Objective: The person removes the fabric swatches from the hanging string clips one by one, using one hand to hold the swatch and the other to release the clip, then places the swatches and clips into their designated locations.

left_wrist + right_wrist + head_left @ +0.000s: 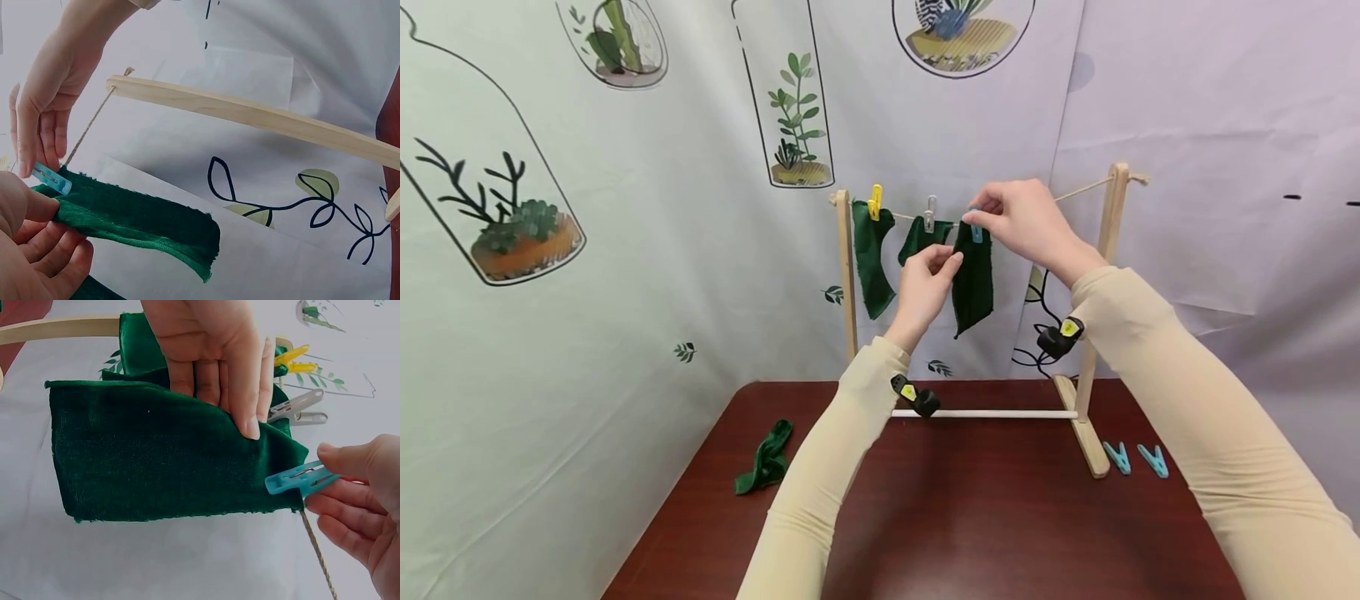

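Note:
A small wooden drying rack (1111,250) with a string line stands on the dark red table (970,517). Three dark green cloths hang on the line. My right hand (1011,218) pinches a blue clothespin (976,233) (299,479) (52,177) on the top edge of the rightmost cloth (973,283) (162,453) (137,222). My left hand (929,279) (209,359) holds that cloth's upper left edge between thumb and fingers. A yellow clothespin (875,202) holds the left cloth (871,258); a grey clothespin (930,214) (299,407) holds the middle cloth (921,237).
Another green cloth (766,457) lies crumpled on the table at the left. Two blue clothespins (1137,458) lie right of the rack's foot. A white dowel (992,413) joins the rack's feet. Printed backdrop sheets hang close behind.

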`<state>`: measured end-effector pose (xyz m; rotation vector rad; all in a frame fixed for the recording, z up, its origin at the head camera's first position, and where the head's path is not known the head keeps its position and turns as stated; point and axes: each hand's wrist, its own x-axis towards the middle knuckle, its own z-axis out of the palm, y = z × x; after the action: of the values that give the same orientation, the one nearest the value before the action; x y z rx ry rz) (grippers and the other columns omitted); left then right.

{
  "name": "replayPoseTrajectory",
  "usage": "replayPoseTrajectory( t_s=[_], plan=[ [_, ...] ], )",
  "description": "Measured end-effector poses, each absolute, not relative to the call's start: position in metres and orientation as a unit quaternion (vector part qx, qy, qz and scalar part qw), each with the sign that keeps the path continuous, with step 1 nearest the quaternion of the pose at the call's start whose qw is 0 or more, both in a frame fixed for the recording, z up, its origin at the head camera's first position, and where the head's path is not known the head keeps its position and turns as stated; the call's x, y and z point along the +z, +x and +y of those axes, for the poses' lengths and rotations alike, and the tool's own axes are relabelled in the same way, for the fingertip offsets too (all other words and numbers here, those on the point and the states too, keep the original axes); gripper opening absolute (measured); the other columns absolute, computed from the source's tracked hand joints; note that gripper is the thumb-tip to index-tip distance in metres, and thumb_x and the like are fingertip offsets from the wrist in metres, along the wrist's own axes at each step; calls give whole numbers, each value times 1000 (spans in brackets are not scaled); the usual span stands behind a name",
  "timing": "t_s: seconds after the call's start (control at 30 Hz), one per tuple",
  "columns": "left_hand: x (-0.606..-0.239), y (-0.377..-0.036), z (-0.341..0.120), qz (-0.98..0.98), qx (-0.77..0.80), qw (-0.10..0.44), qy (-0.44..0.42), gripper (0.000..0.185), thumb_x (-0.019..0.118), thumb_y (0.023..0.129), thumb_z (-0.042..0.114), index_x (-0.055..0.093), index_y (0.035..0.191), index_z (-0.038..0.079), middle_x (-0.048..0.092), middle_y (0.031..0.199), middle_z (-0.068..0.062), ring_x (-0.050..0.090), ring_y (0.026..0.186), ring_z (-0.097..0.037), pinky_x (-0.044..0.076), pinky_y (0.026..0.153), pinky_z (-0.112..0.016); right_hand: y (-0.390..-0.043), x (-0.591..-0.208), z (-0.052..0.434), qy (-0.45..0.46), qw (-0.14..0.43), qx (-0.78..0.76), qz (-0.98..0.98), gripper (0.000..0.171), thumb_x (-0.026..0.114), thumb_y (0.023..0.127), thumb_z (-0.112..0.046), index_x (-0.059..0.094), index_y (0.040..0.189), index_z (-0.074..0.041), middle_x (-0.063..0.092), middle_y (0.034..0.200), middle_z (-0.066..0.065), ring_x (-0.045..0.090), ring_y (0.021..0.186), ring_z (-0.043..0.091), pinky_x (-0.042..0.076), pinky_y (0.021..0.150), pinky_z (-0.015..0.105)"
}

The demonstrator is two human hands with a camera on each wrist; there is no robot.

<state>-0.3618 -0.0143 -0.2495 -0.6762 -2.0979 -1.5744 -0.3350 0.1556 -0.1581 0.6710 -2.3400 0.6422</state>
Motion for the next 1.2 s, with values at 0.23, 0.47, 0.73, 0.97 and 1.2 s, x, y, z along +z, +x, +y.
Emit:
replayPoseTrajectory(
  t_s=[0.23, 0.47, 0.73, 0.97, 1.2],
  plan=[
    [-250, -363, -15, -761, -568, 202, -239, 27, 64, 101, 23, 70, 117, 2, 71, 105, -8, 63, 91, -16, 54, 78, -26, -339, -161, 156, 248, 322, 239, -882, 19, 69, 98, -21, 75, 102, -4, 74, 97, 15, 69, 92, 30, 52, 84, 46],
    [-250, -360, -10, -753, -577, 191, -251, 27, 64, 102, 23, 70, 117, 1, 70, 105, -8, 62, 89, -16, 55, 78, -26, -337, -162, 160, 237, 333, 248, -878, 22, 69, 98, -23, 74, 104, -3, 74, 100, 16, 69, 93, 31, 52, 86, 46],
    [-255, -360, -13, -748, -585, 190, -250, 25, 65, 101, 20, 70, 115, 0, 71, 104, -10, 62, 88, -15, 54, 76, -26, -338, -158, 160, 246, 332, 257, -873, 22, 69, 98, -25, 75, 104, -4, 74, 98, 15, 69, 92, 29, 52, 86, 44],
    [-256, -362, -16, -750, -582, 190, -251, 26, 65, 101, 22, 71, 116, 1, 71, 104, -9, 63, 87, -16, 55, 76, -27, -335, -155, 162, 246, 343, 257, -869, 22, 70, 98, -23, 74, 103, -3, 74, 98, 16, 69, 90, 29, 53, 85, 44],
    [-258, -364, -19, -749, -591, 171, -246, 28, 65, 101, 21, 70, 117, 0, 70, 106, -11, 64, 92, -18, 54, 78, -28, -334, -151, 164, 252, 347, 244, -870, 21, 70, 98, -23, 74, 103, -3, 74, 95, 15, 69, 88, 29, 53, 82, 43]
  ],
)
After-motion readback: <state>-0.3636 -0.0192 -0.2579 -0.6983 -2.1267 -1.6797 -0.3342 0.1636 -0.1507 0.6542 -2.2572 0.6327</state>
